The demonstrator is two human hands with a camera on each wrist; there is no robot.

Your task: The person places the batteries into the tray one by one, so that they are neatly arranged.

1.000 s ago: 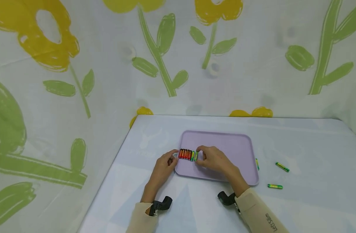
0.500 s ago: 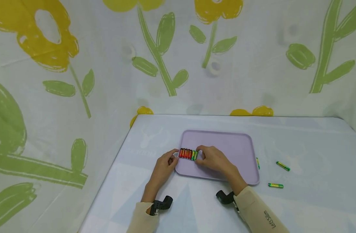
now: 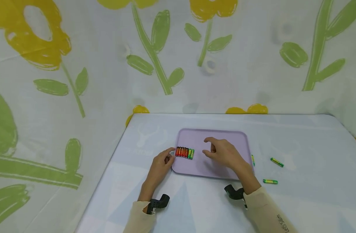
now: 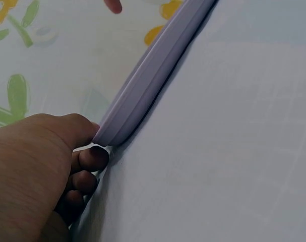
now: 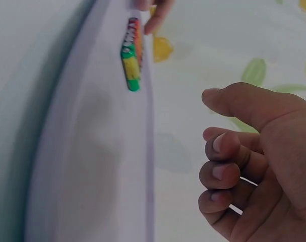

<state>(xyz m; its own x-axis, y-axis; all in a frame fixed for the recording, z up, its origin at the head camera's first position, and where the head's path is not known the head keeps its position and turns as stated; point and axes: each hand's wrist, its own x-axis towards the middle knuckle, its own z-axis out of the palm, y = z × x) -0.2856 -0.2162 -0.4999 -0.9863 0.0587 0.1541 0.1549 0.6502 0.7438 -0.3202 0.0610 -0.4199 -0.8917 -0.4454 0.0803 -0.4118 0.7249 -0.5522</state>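
A row of small batteries [image 3: 182, 152] lies side by side at the left end of the lilac tray [image 3: 221, 134]; several are red and black, and two green and yellow ones are at the right end. My left hand [image 3: 160, 165] holds the tray's left rim beside the row. In the left wrist view, its thumb [image 4: 77, 128] meets the rim while other fingers curl below. Above the tray's middle, my right hand [image 3: 224, 153] holds nothing, with thumb and index finger apart. In the right wrist view, its other fingers [image 5: 221, 174] are loosely bent, away from the batteries [image 5: 131, 65].
Right of the tray, loose green and yellow batteries lie on the table: one against the tray's edge [image 3: 253, 160], a slanted battery [image 3: 277, 162] and a nearer battery [image 3: 270, 182]. Flower-printed cloth [image 3: 108, 64] hangs behind and left of the pale table [image 3: 306, 194].
My right hand has let go of the rightmost green battery in the row and moved right and up from it. My left hand stays at the tray's rim. The head view has shifted slightly.
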